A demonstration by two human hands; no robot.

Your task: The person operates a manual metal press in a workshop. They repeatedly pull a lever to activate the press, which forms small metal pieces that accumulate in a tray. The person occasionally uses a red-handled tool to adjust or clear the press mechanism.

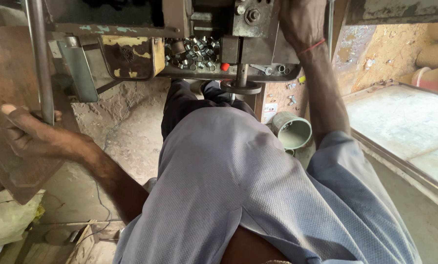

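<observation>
Two bare hands work at a worn press. At mid-left of the frame the left hand (21, 133) wraps its fingers around an upright steel lever (39, 58). At top centre the right hand (299, 22) rests on the press head (250, 29) (grip seemingly loose, cannot tell). Small metal rings (194, 51) fill the tray beside it.

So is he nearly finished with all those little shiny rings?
Hard to say. A heap of small metal rings sits in the machine's tray, and a few more rings lie to its right; which are finished cannot be told. In hand: the left hand grips a metal lever rod, and the right hand reaches up at the press head. The heap suggests plenty left.
</observation>
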